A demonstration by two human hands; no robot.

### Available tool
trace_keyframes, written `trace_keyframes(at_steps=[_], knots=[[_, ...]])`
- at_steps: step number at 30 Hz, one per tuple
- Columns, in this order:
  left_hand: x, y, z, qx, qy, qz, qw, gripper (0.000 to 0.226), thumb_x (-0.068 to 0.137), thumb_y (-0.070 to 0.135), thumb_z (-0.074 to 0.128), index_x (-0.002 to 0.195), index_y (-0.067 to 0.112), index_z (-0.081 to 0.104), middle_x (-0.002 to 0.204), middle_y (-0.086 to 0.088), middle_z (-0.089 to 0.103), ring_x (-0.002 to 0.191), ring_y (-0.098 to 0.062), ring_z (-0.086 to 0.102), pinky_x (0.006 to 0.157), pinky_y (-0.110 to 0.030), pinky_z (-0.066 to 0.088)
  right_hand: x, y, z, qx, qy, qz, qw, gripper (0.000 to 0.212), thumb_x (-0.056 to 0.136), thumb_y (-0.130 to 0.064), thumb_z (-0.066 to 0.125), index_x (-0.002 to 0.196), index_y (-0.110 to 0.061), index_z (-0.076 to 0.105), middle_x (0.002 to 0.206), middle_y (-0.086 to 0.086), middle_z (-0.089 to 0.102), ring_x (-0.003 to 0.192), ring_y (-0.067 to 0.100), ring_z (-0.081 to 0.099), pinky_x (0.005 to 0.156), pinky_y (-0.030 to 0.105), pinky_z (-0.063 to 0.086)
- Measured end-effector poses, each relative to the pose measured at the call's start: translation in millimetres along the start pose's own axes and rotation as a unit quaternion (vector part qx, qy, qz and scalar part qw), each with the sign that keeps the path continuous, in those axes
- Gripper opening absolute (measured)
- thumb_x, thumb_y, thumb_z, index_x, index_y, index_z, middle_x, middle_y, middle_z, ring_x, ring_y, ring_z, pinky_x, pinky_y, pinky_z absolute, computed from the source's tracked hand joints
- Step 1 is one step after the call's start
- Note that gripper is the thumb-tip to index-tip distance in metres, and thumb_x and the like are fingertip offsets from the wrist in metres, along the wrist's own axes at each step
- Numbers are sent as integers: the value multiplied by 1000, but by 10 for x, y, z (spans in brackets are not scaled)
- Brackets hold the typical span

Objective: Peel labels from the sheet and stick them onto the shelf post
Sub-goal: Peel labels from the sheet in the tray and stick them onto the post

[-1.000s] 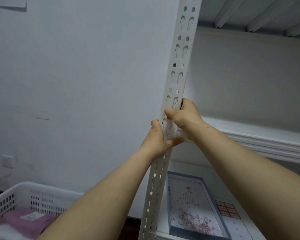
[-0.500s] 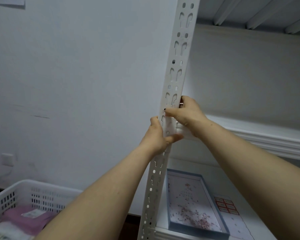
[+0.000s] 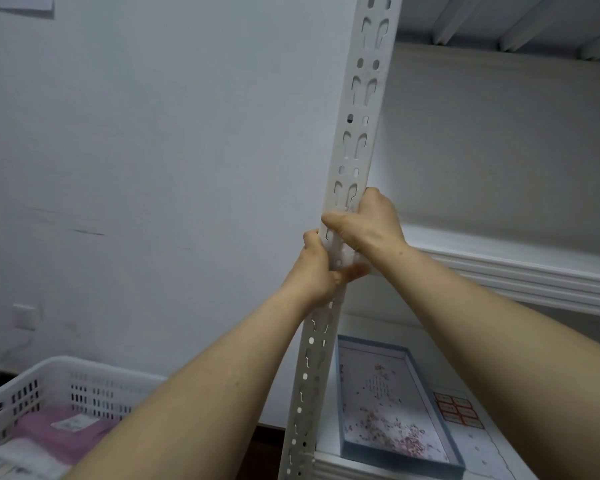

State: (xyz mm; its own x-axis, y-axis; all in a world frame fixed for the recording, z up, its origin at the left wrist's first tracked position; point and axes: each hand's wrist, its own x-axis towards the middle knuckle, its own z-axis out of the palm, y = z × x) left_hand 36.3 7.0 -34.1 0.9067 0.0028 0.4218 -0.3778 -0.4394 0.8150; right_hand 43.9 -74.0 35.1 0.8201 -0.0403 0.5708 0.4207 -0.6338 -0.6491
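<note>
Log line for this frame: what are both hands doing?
step: pressing on post | left hand: on shelf post | right hand: on post, above left | label: not discernible | label sheet: lower shelf

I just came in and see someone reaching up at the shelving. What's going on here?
A person is working on the white slotted shelf post with both bare hands. The left hand and the right hand are pressed against the post at the same spot, apparently smoothing a label onto it, though the label itself is hidden under the fingers. On the lower shelf lie a blue-rimmed tray of small scraps and a label sheet with red labels left on it. A white basket sits to the left.
</note>
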Motion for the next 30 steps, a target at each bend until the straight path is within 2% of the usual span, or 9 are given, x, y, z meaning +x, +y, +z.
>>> trace_keyframes(at_steps=[5, 8, 10, 14, 22, 24, 26, 28, 30], knots=[[-5, 13, 4, -4, -3, 1, 1000, 45, 88, 19, 60, 112, 13, 23, 88, 5, 43, 68, -8, 41, 52, -20, 36, 24, 50, -71, 11, -33, -16, 999, 31, 66, -16, 64, 92, 0, 62, 82, 13, 67, 71, 23, 65, 69, 40, 56], [-6, 13, 1, -22, 3, 5, 1000, 63, 84, 31, 69, 122, 11, 24, 109, 0, 45, 89, -16, 49, 67, -27, 42, 60, 164, -248, 84, -121, -34, 988, 24, 71, -6, 68, 95, -6, 69, 88, 9, 74, 86, 19, 70, 88, 42, 55], [-8, 8, 1, -29, 6, 9, 1000, 66, 83, 31, 71, 124, 11, 24, 118, -2, 46, 99, -18, 50, 77, -28, 42, 54, 228, -300, 100, -146, -41, 983, 27, 72, -1, 69, 97, -10, 71, 90, 3, 75, 89, 16, 71, 92, 39, 53], [-10, -9, 3, -25, 8, 12, 1000, 66, 81, 35, 72, 123, 13, 24, 119, -1, 46, 102, -19, 51, 81, -32, 45, 14, 216, -225, 66, -94, -54, 992, 24, 69, -6, 69, 92, -11, 72, 88, -1, 75, 86, 14, 71, 87, 38, 55], [2, -18, 6, -5, 2, 9, 1000, 66, 85, 34, 69, 126, 12, 22, 105, 2, 41, 85, -11, 49, 69, -27, 40, -13, 137, -162, -16, -29, -73, 997, 17, 67, -15, 72, 82, -6, 70, 82, 7, 73, 79, 23, 68, 71, 35, 56], [20, -38, 13, -4, 2, 0, 1000, 66, 86, 33, 68, 127, 11, 21, 103, 3, 46, 85, -11, 50, 64, -26, 40, -9, 120, -153, -43, -23, -74, 996, 19, 66, -17, 70, 78, -2, 69, 75, 9, 71, 67, 24, 64, 58, 29, 48], [32, -51, 20, -12, 2, -11, 1000, 62, 89, 29, 64, 129, 10, 21, 97, 8, 53, 80, -6, 53, 59, -24, 39, 4, 104, -140, -72, -19, -75, 994, 27, 64, -19, 68, 77, 5, 66, 62, 10, 58, 57, 21, 48, 51, 28, 37], [43, -54, 24, -2, 4, -12, 1000, 68, 86, 32, 66, 130, 9, 19, 109, 1, 53, 89, -15, 56, 62, -26, 41, 1, 79, -133, -93, -18, -75, 993, 27, 63, -20, 66, 71, 6, 62, 59, 7, 47, 56, 17, 39, 51, 27, 31], [48, -54, 28, 9, 3, -11, 1000, 73, 83, 35, 68, 130, 10, 18, 117, -7, 49, 93, -24, 57, 61, -28, 42, -18, 40, -128, -119, -17, -77, 990, 21, 65, -20, 65, 60, -4, 52, 57, 5, 38, 54, 19, 33, 49, 27, 28]])
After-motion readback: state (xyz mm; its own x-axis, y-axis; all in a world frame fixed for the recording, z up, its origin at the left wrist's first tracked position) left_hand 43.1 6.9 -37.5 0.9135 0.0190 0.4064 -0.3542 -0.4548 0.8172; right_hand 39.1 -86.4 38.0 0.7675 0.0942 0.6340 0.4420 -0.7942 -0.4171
